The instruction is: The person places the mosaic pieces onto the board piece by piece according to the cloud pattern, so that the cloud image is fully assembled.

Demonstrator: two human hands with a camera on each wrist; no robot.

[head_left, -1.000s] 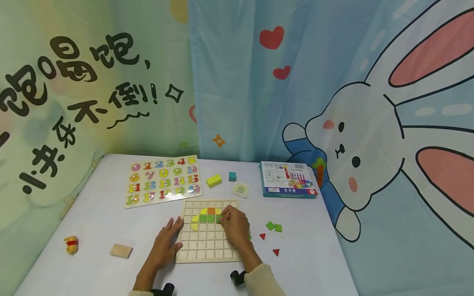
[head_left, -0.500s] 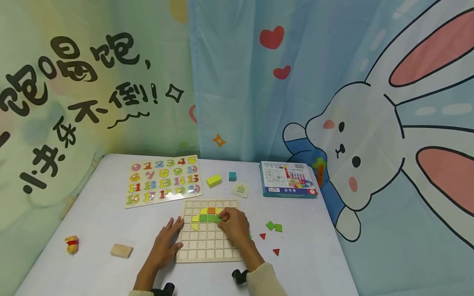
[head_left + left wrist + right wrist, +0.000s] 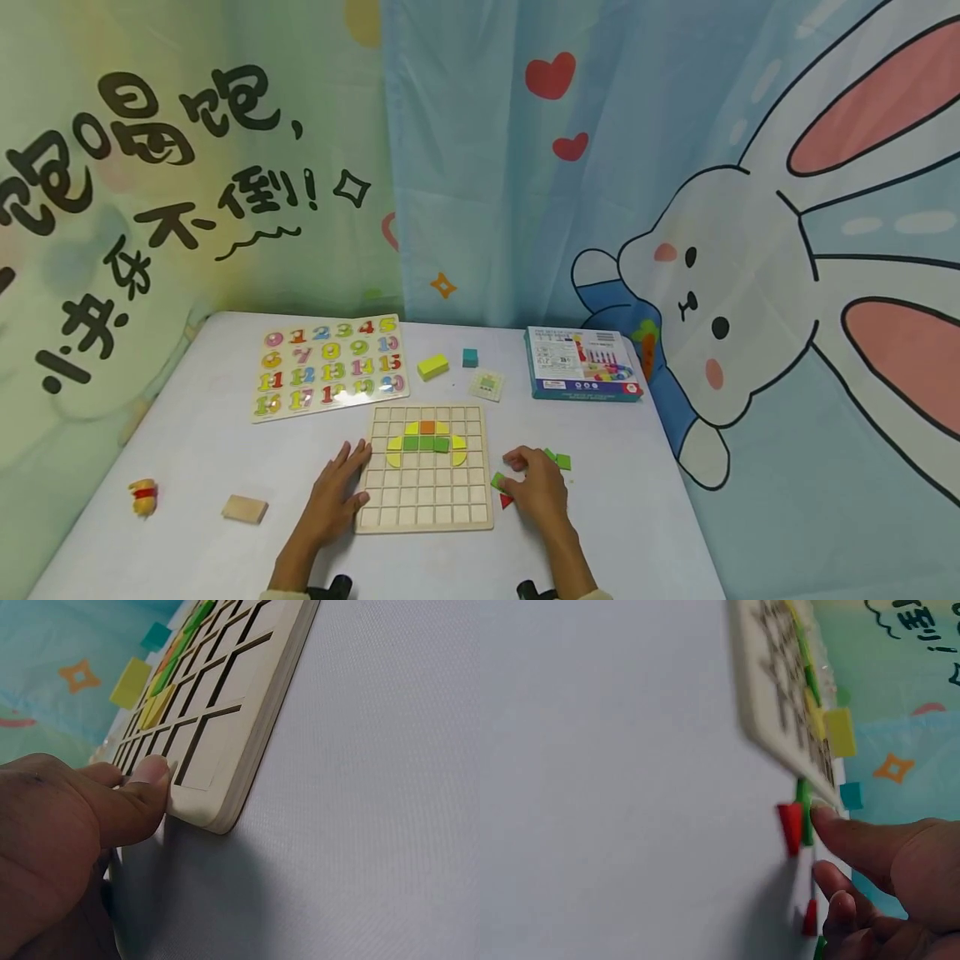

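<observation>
We see two hands on a white table (image 3: 187, 450). The left hand (image 3: 335, 492) lies flat by the left edge of the grid board (image 3: 424, 517). Its fingers are straight and relaxed, and the thumb (image 3: 142, 787) touches the near corner of the board. We think it rests there so the board does not slide.

The right hand (image 3: 536, 492) is on the table just right of the board, among the loose tiles. Its fingers are spread and a little bent, with the tips down on or very near the tiles. One finger (image 3: 855, 836) points at a green tile (image 3: 497, 480) and a red triangle (image 3: 506, 501), which lie just beside the board's right edge. We cannot tell if it has pinched a tile. More green tiles (image 3: 562, 461) peek out past the fingers.

In the top rows of the board sits a small picture made of tiles (image 3: 427, 442): yellow, orange and green, each in its own square. The other squares are bare wood.

Farther back lie a number puzzle (image 3: 330, 367), a yellow block (image 3: 432, 366), a teal block (image 3: 470, 357), a small card (image 3: 487, 385) and a box (image 3: 581, 364). At the left are a wood block (image 3: 244, 508) and a small toy (image 3: 144, 495).
</observation>
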